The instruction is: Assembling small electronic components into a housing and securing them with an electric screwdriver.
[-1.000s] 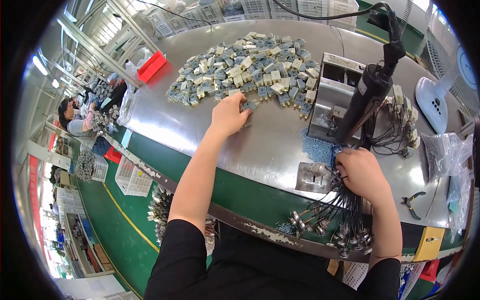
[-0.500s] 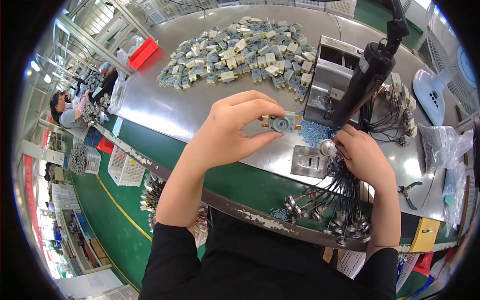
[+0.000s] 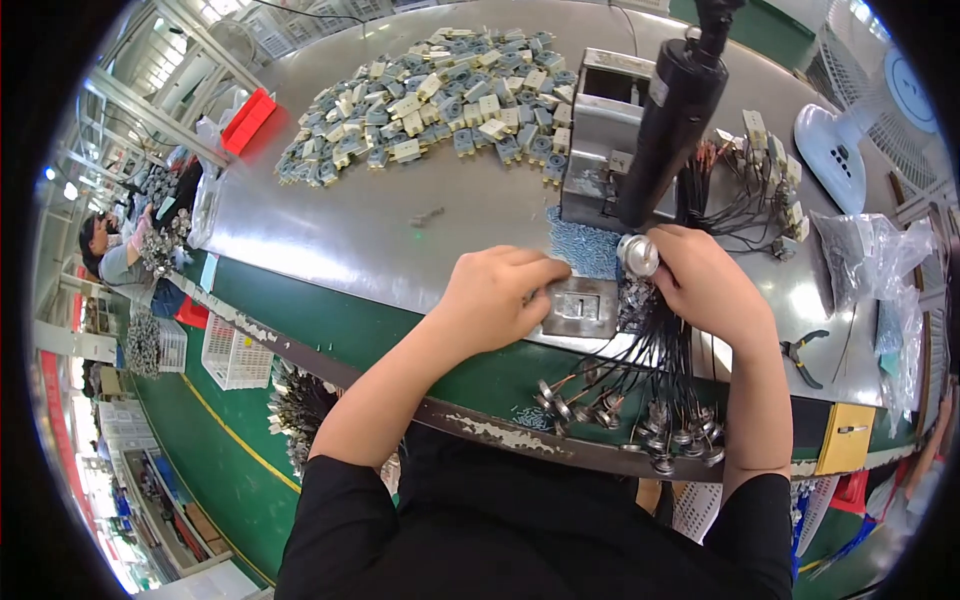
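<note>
My left hand (image 3: 500, 298) has its fingers curled and pressed together at the left edge of a metal fixture plate (image 3: 562, 322) with a recessed slot. A small grey bit shows between its fingers, mostly hidden. My right hand (image 3: 705, 285) pinches a round silver metal part (image 3: 637, 257) just above and right of the plate. Under that hand, a bundle of black wires (image 3: 668, 350) runs toward the table's front edge, with several round metal ends (image 3: 660, 430) hanging there. Blue screws (image 3: 583, 248) lie spread behind the plate.
A large heap of grey and cream switch blocks (image 3: 440, 105) covers the back. A black electric screwdriver (image 3: 670, 125) hangs before a metal box (image 3: 600, 120). Pliers (image 3: 805, 358), a plastic bag (image 3: 875, 265) and a fan (image 3: 835, 160) are at right. Another person (image 3: 118, 245) sits far left.
My left hand has moved down to the plate; the grey switch block between its fingers no longer shows clearly. The right hand stays with the round metal part, now turned. The whole view has shifted.
</note>
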`<state>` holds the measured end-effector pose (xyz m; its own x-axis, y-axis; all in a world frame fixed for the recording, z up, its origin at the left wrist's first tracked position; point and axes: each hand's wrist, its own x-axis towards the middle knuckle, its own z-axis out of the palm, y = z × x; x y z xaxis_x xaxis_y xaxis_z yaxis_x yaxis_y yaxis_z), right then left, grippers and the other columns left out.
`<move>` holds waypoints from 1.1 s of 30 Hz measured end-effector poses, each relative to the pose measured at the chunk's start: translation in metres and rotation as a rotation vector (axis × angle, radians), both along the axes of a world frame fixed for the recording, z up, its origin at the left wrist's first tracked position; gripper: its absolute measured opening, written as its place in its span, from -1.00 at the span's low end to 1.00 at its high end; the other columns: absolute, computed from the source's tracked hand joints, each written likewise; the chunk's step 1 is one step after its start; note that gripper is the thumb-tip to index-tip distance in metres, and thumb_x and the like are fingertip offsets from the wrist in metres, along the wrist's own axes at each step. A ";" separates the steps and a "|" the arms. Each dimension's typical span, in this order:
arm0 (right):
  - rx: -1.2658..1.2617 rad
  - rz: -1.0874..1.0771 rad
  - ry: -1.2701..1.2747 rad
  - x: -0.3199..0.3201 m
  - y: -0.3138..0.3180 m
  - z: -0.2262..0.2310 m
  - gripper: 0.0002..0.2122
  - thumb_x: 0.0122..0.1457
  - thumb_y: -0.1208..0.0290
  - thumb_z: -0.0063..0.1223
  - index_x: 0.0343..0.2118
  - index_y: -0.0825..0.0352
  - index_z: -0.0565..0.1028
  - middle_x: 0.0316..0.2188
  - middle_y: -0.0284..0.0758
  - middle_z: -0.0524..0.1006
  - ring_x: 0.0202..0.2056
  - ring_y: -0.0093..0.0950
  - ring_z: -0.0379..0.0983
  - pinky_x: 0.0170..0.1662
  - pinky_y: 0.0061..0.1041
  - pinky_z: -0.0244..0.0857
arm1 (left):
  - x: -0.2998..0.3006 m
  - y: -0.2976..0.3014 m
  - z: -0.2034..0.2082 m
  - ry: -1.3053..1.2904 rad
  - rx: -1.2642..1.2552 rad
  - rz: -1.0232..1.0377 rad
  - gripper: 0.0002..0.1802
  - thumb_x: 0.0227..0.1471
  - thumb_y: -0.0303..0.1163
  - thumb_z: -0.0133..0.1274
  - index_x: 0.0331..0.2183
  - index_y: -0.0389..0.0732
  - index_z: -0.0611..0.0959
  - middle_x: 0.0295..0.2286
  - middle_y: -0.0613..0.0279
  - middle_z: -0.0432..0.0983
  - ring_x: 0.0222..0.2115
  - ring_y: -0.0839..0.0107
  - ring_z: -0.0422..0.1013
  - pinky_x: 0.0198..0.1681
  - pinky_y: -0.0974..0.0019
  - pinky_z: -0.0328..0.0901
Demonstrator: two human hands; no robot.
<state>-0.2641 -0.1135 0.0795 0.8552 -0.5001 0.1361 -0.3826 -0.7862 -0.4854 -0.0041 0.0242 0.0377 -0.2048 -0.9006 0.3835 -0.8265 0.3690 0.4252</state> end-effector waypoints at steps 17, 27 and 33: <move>0.179 -0.076 -0.087 -0.008 -0.004 0.005 -0.80 0.17 0.69 0.15 -0.14 0.45 0.65 -0.24 -0.06 0.61 -0.18 -0.01 0.59 -0.05 -0.24 0.45 | 0.059 0.033 0.022 0.153 0.434 0.072 -0.54 -0.02 -0.58 0.32 -0.01 -0.24 0.74 -0.27 0.19 0.58 -0.48 0.43 0.43 -0.39 0.31 0.39; 0.123 -0.052 -0.192 -0.003 -0.004 0.000 -0.92 0.21 0.68 0.14 -0.25 0.45 0.53 -0.35 -0.14 0.54 -0.30 -0.15 0.51 -0.17 -0.27 0.39 | -0.011 -0.001 0.005 0.203 0.103 -0.182 -0.59 -0.04 -0.48 0.45 -0.08 -0.20 0.79 -0.27 0.23 0.66 -0.54 0.38 0.44 -0.44 0.36 0.38; 0.093 -0.029 -0.249 -0.002 -0.006 0.000 -0.90 0.19 0.66 0.19 -0.24 0.43 0.55 -0.39 -0.15 0.55 -0.32 -0.11 0.51 -0.19 -0.23 0.38 | -0.017 -0.004 -0.007 0.377 0.247 -0.150 -0.63 0.02 -0.47 0.43 -0.07 -0.16 0.83 -0.16 0.20 0.66 -0.50 0.53 0.48 -0.40 0.41 0.42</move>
